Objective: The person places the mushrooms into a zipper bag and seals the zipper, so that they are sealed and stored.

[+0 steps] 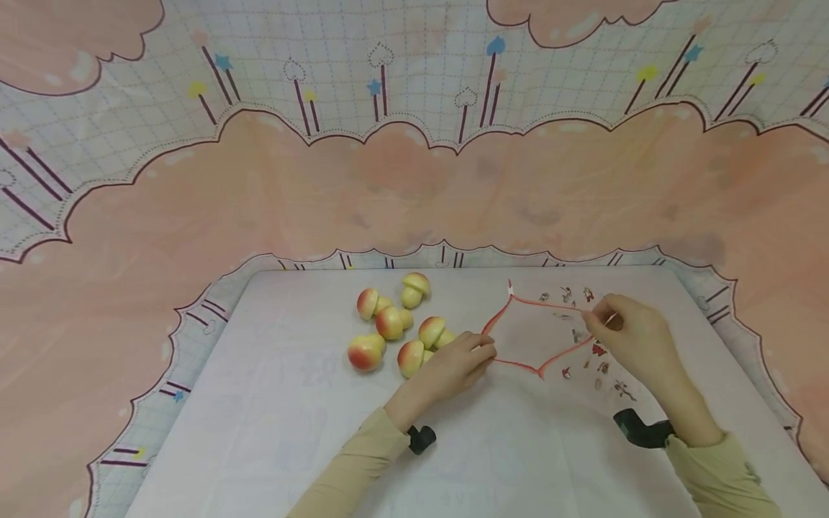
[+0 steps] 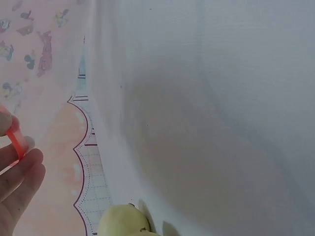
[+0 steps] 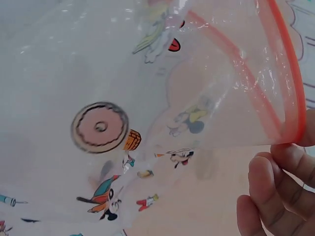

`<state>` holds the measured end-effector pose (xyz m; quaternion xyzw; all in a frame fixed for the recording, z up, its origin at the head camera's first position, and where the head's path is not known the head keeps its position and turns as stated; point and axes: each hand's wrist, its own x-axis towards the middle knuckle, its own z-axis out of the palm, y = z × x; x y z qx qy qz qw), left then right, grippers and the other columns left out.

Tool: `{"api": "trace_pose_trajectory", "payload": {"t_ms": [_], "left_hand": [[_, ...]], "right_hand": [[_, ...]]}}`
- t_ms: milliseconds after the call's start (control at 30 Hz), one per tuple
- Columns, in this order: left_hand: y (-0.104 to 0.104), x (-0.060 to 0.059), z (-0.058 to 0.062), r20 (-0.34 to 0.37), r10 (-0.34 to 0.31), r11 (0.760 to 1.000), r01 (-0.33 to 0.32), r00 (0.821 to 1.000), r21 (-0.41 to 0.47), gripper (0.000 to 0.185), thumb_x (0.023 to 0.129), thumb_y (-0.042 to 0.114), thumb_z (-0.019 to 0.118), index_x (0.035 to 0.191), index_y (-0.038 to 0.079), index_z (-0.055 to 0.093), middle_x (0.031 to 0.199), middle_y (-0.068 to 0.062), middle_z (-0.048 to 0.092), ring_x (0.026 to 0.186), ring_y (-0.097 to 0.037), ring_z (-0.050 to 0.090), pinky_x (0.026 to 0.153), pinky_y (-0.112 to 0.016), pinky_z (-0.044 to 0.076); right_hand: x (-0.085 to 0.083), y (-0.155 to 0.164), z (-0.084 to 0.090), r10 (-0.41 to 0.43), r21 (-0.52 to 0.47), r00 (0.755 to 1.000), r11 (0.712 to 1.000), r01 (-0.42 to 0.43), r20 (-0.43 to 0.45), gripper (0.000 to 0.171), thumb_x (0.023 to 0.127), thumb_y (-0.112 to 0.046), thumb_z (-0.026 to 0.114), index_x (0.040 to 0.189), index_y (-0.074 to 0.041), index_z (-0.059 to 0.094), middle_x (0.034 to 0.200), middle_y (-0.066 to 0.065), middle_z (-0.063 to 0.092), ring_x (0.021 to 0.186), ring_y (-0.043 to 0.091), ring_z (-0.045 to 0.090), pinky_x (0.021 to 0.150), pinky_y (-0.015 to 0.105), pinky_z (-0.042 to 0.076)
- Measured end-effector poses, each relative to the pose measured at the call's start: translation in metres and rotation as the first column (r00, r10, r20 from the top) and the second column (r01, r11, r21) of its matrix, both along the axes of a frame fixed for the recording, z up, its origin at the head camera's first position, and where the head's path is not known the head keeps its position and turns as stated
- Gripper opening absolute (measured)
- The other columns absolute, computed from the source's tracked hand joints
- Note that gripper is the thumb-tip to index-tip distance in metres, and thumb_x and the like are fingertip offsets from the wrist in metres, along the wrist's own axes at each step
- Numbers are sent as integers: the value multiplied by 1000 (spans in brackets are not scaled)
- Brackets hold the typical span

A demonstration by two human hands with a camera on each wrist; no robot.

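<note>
A clear plastic bag (image 1: pixel 586 373) with small cartoon prints and a red-edged mouth is held above the white table, its mouth spread into a wide opening. My left hand (image 1: pixel 456 367) pinches the left side of the red rim, and the left wrist view shows the red strip (image 2: pixel 17 142) between thumb and fingers. On the opposite side, my right hand (image 1: pixel 637 342) pinches the rim; up close, thumb and forefinger grip the red edge (image 3: pixel 297 98) at its corner. Several yellow-and-red mushroom-shaped pieces (image 1: pixel 391 323) lie left of the bag, some partly behind my left hand.
The white tabletop (image 1: pixel 272 417) carries all of this. A patterned cloth backdrop (image 1: pixel 414 194) with peach clouds rises behind it and round its sides. Dark wrist-camera mounts (image 1: pixel 641 429) stick out from both wrists, close over the table.
</note>
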<state>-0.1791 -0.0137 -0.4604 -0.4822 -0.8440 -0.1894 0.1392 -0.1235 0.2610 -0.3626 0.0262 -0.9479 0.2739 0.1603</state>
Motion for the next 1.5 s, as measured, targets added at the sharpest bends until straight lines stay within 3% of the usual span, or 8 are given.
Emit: {"api": "trace_pose_trajectory", "payload": {"t_ms": [233, 567, 800, 1033, 1333, 1500], "left_hand": [[3, 0, 3, 55, -26, 999, 24, 998, 41, 12, 95, 15, 60, 105, 11, 65, 121, -5, 64, 113, -16, 60, 97, -22, 48], [4, -2, 2, 119, -2, 1000, 3, 993, -9, 14, 95, 14, 59, 106, 11, 67, 124, -5, 63, 117, -16, 58, 100, -22, 47], [4, -3, 1, 149, 3, 1000, -3, 989, 1, 18, 95, 16, 59, 111, 10, 66, 127, -7, 61, 119, -16, 57, 99, -23, 48], [5, -6, -1, 167, 37, 999, -36, 985, -11, 21, 96, 19, 58, 114, 13, 64, 131, -5, 59, 121, -15, 56, 99, -23, 48], [4, -6, -5, 274, 92, 994, -73, 957, -78, 25, 96, 21, 57, 120, 15, 63, 138, -8, 55, 126, -19, 54, 105, -29, 45], [3, -4, -4, 285, 111, 990, -83, 952, -110, 27, 96, 21, 57, 121, 16, 63, 140, -5, 54, 126, -20, 54, 106, -30, 44]], "right_hand": [[-3, -12, -4, 13, -8, 1000, 1000, -13, 26, 15, 92, -24, 63, 84, -11, 61, 63, 1, 58, 51, 9, 48, 47, 24, 37], [-5, -19, -8, 55, -19, 998, 998, -54, 42, 15, 92, -16, 62, 101, -6, 68, 64, 2, 57, 44, 6, 41, 41, 24, 34], [-9, -25, -13, 41, -39, 999, 998, -40, 24, 15, 91, -16, 62, 100, -7, 69, 62, 2, 58, 43, 7, 44, 41, 24, 34], [-13, -26, -15, 37, -132, 994, 991, -23, 103, 19, 93, -18, 61, 105, -7, 68, 66, 5, 66, 48, 10, 52, 41, 25, 40], [-20, -25, -24, 54, -190, 990, 981, -28, 133, 20, 93, -18, 60, 106, -6, 68, 66, 6, 66, 44, 9, 47, 38, 24, 36], [-21, -27, -27, 43, -197, 989, 980, -15, 141, 18, 92, -18, 62, 104, -6, 68, 66, 5, 67, 45, 7, 48, 38, 24, 35]]}}
